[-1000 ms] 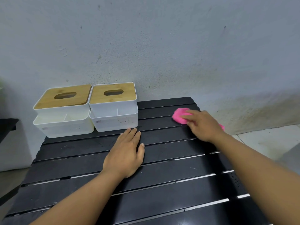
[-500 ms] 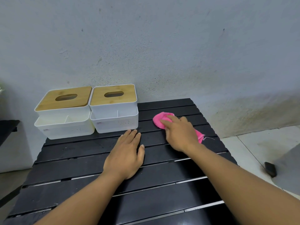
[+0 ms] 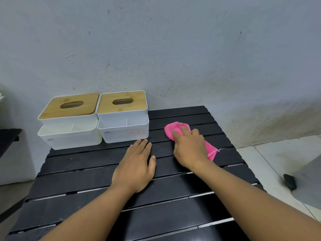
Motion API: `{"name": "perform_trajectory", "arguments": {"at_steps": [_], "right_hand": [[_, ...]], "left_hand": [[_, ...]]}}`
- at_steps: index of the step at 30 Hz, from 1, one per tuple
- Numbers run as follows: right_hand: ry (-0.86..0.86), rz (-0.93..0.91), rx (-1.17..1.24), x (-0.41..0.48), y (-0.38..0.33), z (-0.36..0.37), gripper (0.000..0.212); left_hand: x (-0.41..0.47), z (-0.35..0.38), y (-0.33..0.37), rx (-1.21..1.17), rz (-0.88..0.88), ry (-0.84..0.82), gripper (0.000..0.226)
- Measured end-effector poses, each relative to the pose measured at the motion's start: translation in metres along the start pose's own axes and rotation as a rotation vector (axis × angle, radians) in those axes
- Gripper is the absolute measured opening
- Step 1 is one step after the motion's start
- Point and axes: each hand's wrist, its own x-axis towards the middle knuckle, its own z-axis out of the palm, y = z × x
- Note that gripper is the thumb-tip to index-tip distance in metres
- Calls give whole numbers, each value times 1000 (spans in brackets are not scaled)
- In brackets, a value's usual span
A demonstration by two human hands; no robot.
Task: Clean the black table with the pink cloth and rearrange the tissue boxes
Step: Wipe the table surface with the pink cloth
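Two white tissue boxes with bamboo lids stand side by side at the back left of the black slatted table point(image 3: 83, 181), the left box point(image 3: 69, 122) touching the right box point(image 3: 122, 117). My right hand point(image 3: 189, 146) presses flat on the pink cloth point(image 3: 173, 129) on the slats just right of the boxes; the cloth's tail sticks out behind my palm. My left hand point(image 3: 135, 166) lies palm down on the table's middle, fingers together, holding nothing.
A grey stained wall point(image 3: 173, 58) runs right behind the table. Pale floor tiles lie to the right, with a small black object point(image 3: 289, 181) on them. Part of a dark piece of furniture point(image 3: 8, 138) shows at the left edge.
My right hand has slid the pink cloth leftward from the table's right edge toward the tissue boxes. My left hand has stayed in place.
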Motion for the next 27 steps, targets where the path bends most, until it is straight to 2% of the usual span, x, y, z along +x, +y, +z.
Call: {"name": "perform_trajectory", "arguments": {"at_steps": [2, 4, 9, 13, 15, 20, 27], "right_hand": [[0, -73, 26, -3, 6, -2, 42], [-29, -63, 9, 10, 24, -3, 42], [-108, 344, 15, 53, 73, -9, 44], [-119, 472, 24, 72, 55, -5, 42], [-92, 386, 33, 73, 36, -3, 42], [-127, -14, -28, 55, 1, -3, 44], [-293, 47, -100, -6, -4, -45, 27]], "left_hand": [[-1, 0, 1, -1, 0, -2, 65], [-1, -1, 1, -4, -1, 7, 62], [-1, -2, 2, -20, -10, 4, 57], [0, -1, 1, -21, -9, 7, 58], [0, -1, 1, -17, -8, 8, 58], [0, 0, 0, 4, 1, 4, 58], [0, 0, 0, 0, 1, 8, 58]]}}
